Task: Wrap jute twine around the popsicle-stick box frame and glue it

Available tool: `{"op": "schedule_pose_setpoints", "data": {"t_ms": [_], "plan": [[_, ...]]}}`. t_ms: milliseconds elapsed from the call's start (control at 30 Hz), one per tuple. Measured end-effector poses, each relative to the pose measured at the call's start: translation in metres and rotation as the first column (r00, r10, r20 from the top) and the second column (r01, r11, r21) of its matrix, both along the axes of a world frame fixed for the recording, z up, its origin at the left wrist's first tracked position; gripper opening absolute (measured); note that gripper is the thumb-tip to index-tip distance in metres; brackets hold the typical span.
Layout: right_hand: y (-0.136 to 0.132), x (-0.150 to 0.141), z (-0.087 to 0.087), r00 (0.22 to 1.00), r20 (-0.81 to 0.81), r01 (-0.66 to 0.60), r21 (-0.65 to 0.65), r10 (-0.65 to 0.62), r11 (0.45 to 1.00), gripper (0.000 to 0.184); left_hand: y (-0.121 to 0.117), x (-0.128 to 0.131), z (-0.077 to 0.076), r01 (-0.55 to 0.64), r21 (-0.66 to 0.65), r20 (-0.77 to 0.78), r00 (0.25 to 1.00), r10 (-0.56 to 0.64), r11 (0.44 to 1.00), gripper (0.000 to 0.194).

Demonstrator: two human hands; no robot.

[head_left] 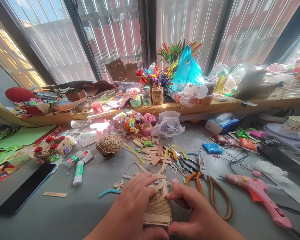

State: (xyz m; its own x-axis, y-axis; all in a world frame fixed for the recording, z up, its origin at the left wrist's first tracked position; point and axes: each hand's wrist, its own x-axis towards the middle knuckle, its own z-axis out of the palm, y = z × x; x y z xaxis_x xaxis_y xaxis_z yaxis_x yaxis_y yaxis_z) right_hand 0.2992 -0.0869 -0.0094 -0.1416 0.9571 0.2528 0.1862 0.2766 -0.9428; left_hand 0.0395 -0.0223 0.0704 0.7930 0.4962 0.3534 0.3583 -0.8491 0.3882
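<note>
Close in front of me, a small craft-stick frame wound with twine [158, 206] lies between my hands. Flat wooden sticks form its near edge and its upper part. My left hand [132, 205] lies over its left side, fingers stretched across the upper sticks and thumb at the near edge. On the right side, my right hand [192, 210] grips the frame with curled index finger and thumb. A ball of twine [110, 145] sits further off to the left. Scissors with brown handles [210, 186] lie just beyond my right hand.
To the right lies a pink glue gun [258, 191] with its cord. A phone [27, 188], a glue stick [78, 173] and a loose craft stick [55, 194] are at left. Wooden scraps [155, 155] are heaped mid-table. Behind, a cluttered ledge holds a blue bag [188, 71].
</note>
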Motion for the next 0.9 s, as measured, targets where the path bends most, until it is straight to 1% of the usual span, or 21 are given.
{"op": "schedule_pose_setpoints", "data": {"t_ms": [67, 133, 200, 267, 333, 400, 433, 467, 500, 533, 567, 600, 633, 667, 700, 733, 767, 800, 833, 867, 900], "plan": [[0.0, -0.002, 0.002, 0.998, -0.06, -0.029, -0.034, 0.027, 0.999, 0.07, -0.003, 0.0, 0.002, -0.066, 0.016, 0.01, 0.998, 0.066, 0.998, 0.068], [-0.001, -0.004, 0.004, 0.993, -0.111, -0.056, -0.069, 0.048, 0.996, 0.071, -0.005, -0.003, 0.003, -0.104, 0.045, 0.018, 0.995, 0.103, 0.994, 0.072], [-0.002, -0.006, 0.004, 0.993, -0.114, -0.053, -0.095, 0.042, 0.994, 0.073, -0.007, -0.004, 0.003, -0.112, 0.062, 0.025, 0.994, 0.11, 0.992, 0.072], [-0.002, -0.006, 0.003, 0.997, -0.08, -0.033, -0.109, 0.024, 0.994, 0.075, -0.007, -0.004, 0.002, -0.1, 0.061, 0.028, 0.995, 0.098, 0.993, 0.066], [-0.003, -0.006, 0.002, 0.998, -0.056, -0.028, -0.111, 0.022, 0.993, 0.075, -0.007, -0.003, 0.001, -0.092, 0.056, 0.03, 0.995, 0.091, 0.994, 0.063], [-0.002, -0.006, 0.002, 0.998, -0.06, -0.04, -0.105, 0.034, 0.994, 0.075, -0.007, -0.002, -0.001, -0.09, 0.06, 0.028, 0.996, 0.088, 0.994, 0.063], [-0.002, -0.006, 0.002, 0.997, -0.068, -0.045, -0.102, 0.039, 0.994, 0.075, -0.006, -0.002, -0.001, -0.083, 0.071, 0.028, 0.996, 0.081, 0.994, 0.065], [-0.002, -0.006, 0.002, 0.996, -0.074, -0.047, -0.098, 0.04, 0.994, 0.075, -0.005, -0.004, -0.001, -0.071, 0.084, 0.031, 0.997, 0.069, 0.994, 0.071], [-0.001, -0.006, 0.001, 0.996, -0.078, -0.045, -0.095, 0.038, 0.994, 0.075, -0.003, -0.006, 0.0, -0.062, 0.082, 0.035, 0.998, 0.059, 0.995, 0.081], [-0.001, -0.005, 0.001, 0.996, -0.077, -0.042, -0.094, 0.034, 0.995, 0.075, 0.0, -0.01, 0.002, -0.063, 0.055, 0.043, 0.997, 0.06, 0.997, 0.093], [-0.001, -0.005, 0.001, 0.997, -0.074, -0.036, -0.094, 0.029, 0.995, 0.074, 0.003, -0.014, 0.004, -0.083, -0.011, 0.059, 0.995, 0.084, 0.996, 0.102], [-0.001, -0.004, 0.0, 0.997, -0.073, -0.03, -0.091, 0.023, 0.995, 0.073, 0.007, -0.018, 0.006, -0.125, -0.121, 0.083, 0.987, 0.136, 0.985, 0.106], [0.0, -0.003, 0.001, 0.997, -0.074, -0.025, -0.086, 0.019, 0.996, 0.071, 0.012, -0.023, 0.007, -0.173, -0.265, 0.104, 0.973, 0.206, 0.949, 0.106], [0.001, -0.003, 0.001, 0.997, -0.081, -0.022, -0.078, 0.016, 0.997, 0.068, 0.016, -0.027, 0.008, -0.208, -0.42, 0.122, 0.952, 0.282, 0.883, 0.101], [0.001, -0.002, 0.002, 0.995, -0.097, -0.023, -0.069, 0.016, 0.997, 0.065, 0.02, -0.029, 0.008, -0.21, -0.57, 0.145, 0.926, 0.349, 0.794, 0.096], [0.002, -0.002, 0.003, 0.993, -0.12, -0.029, -0.062, 0.021, 0.998, 0.063, 0.023, -0.031, 0.007, -0.177, -0.695, 0.17, 0.901, 0.399, 0.697, 0.091], [0.002, -0.002, 0.003, 0.989, -0.144, -0.041, -0.061, 0.032, 0.997, 0.061, 0.026, -0.031, 0.005, -0.125, -0.784, 0.193, 0.881, 0.431, 0.608, 0.086], [0.003, -0.002, 0.004, 0.985, -0.165, -0.057, -0.061, 0.046, 0.996, 0.059, 0.027, -0.03, 0.002, -0.071, -0.84, 0.216, 0.866, 0.451, 0.538, 0.082], [0.003, -0.001, 0.004, 0.982, -0.178, -0.069, -0.065, 0.057, 0.995, 0.058, 0.028, -0.027, -0.001, -0.028, -0.872, 0.236, 0.85, 0.47, 0.489, 0.076], [0.002, 0.0, 0.004, 0.981, -0.183, -0.077, -0.069, 0.063, 0.995, 0.058, 0.028, -0.024, -0.004, -0.004, -0.888, 0.25, 0.834, 0.492, 0.459, 0.07], [0.002, 0.001, 0.003, 0.982, -0.177, -0.08, -0.072, 0.066, 0.994, 0.057, 0.027, -0.02, -0.006, 0.004, -0.897, 0.256, 0.819, 0.513, 0.442, 0.063]]}}
